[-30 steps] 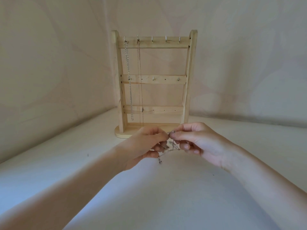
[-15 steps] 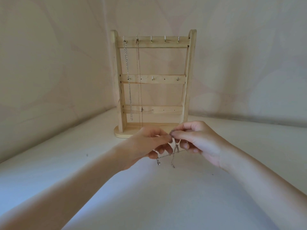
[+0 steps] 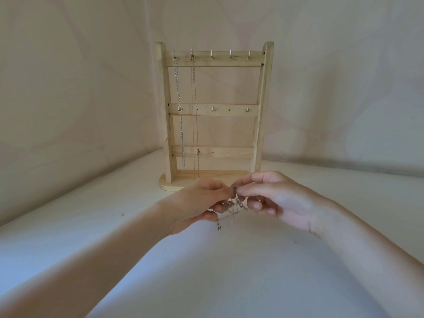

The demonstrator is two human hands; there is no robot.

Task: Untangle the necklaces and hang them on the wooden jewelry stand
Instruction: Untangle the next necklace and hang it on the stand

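The wooden jewelry stand [image 3: 214,115] stands upright on the pale table [image 3: 229,271], close to the fabric backdrop [image 3: 80,88]. It has three crossbars, with small hooks on the upper two. Its top bar carries five of these; the two leftmost are taken. From the first hangs a chunky silver chain [image 3: 180,115], falling straight past the middle bar to just below the lowest one. From the second hangs a fine thin chain [image 3: 195,115], reaching almost to the base, with a tiny pendant showing against the bottom bar. The other three top hooks [image 3: 230,55] hold nothing.

In front of the stand, above the table, both hands meet. The left hand [image 3: 197,203] and right hand [image 3: 275,200] each have thumb and forefinger pinched together on a tangled necklace [image 3: 234,204], the remaining fingers curled loosely beneath. The knot bunches between the fingertips, and a short strand with a clasp [image 3: 218,226] dangles below the left hand.
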